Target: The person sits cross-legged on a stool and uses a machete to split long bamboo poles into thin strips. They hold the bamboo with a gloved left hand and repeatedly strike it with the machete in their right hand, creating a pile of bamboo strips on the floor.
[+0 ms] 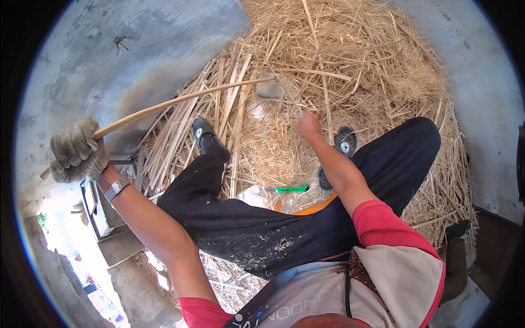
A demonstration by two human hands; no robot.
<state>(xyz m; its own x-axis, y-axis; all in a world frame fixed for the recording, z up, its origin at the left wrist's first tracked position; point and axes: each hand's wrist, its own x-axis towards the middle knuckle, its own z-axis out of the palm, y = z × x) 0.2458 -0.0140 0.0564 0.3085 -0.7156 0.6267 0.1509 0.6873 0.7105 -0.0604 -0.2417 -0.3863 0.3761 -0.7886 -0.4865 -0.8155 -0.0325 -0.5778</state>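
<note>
At the left of the frame I see my left hand (78, 151), in a knitted work glove, clenched around the near end of a long pale bamboo strip (180, 101). A short stub of the strip pokes out below the fist toward the left edge, while the rest runs up and to the right, gently bowed, until its far tip ends over the straw near the upper middle of the frame. A metal wristwatch (117, 187) sits just below the glove.

My right hand (308, 125) is bare and reaches down into the centre of the frame, onto the straw pile (372, 60). Its fingers are curled against the straw, but I cannot tell whether they grip anything. It lies well apart from the strip, below and right of its tip.

My legs in dark trousers (262, 229) cross the middle, with a black sandal (206, 136) left of centre. A green-handled tool (290, 189) lies on the straw between the legs, and split bamboo slats (180, 131) fan out under the strip
</note>
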